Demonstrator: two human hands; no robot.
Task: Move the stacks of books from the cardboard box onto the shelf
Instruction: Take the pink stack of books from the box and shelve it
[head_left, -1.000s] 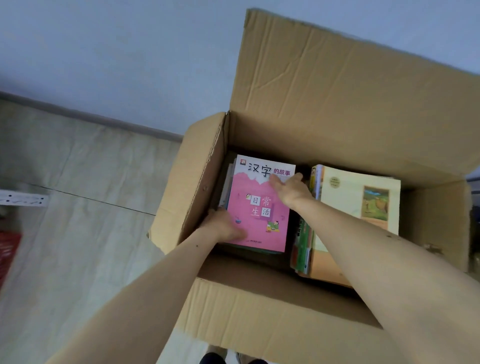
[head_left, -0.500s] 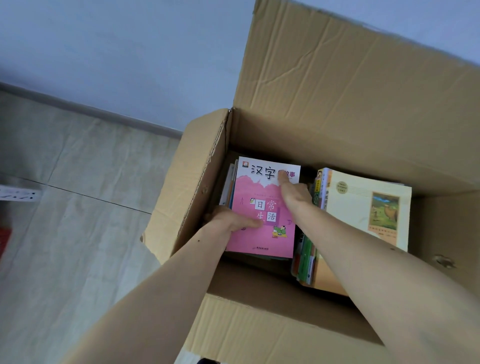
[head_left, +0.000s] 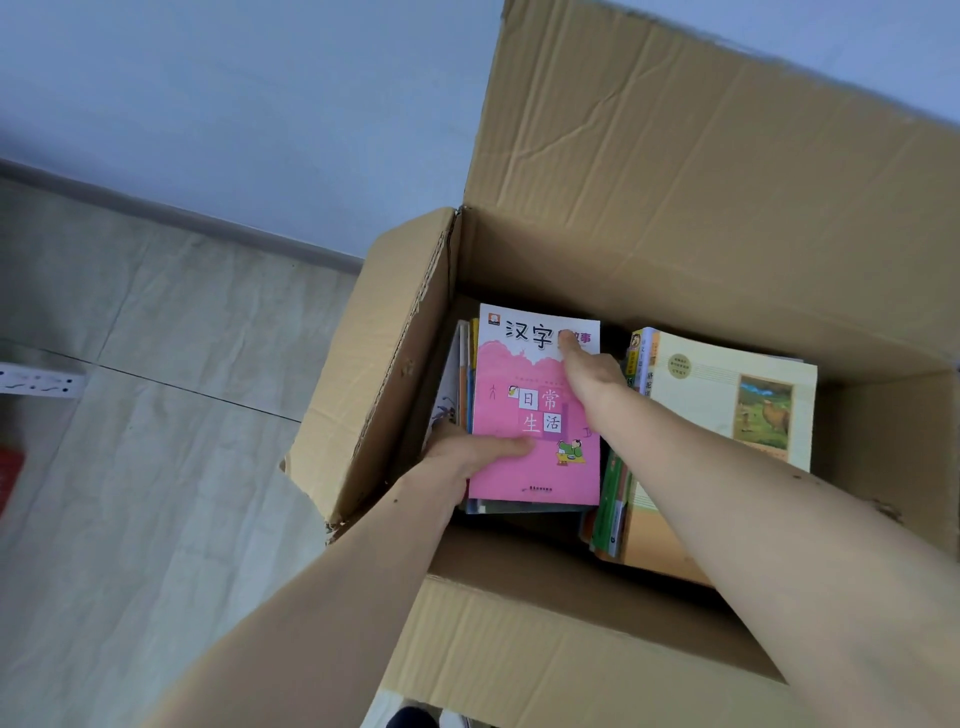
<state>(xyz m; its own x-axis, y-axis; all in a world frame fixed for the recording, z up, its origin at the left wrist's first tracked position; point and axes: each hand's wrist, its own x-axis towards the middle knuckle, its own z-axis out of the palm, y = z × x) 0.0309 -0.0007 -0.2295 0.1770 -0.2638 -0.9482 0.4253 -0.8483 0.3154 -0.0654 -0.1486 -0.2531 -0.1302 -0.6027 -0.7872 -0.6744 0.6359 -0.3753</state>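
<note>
Book stack (head_left: 535, 415) between both hands.

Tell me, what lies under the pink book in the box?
Under the pink book more books show, only as edges along its left and bottom sides. Their covers and number are hidden. The left hand grips this stack.
</note>
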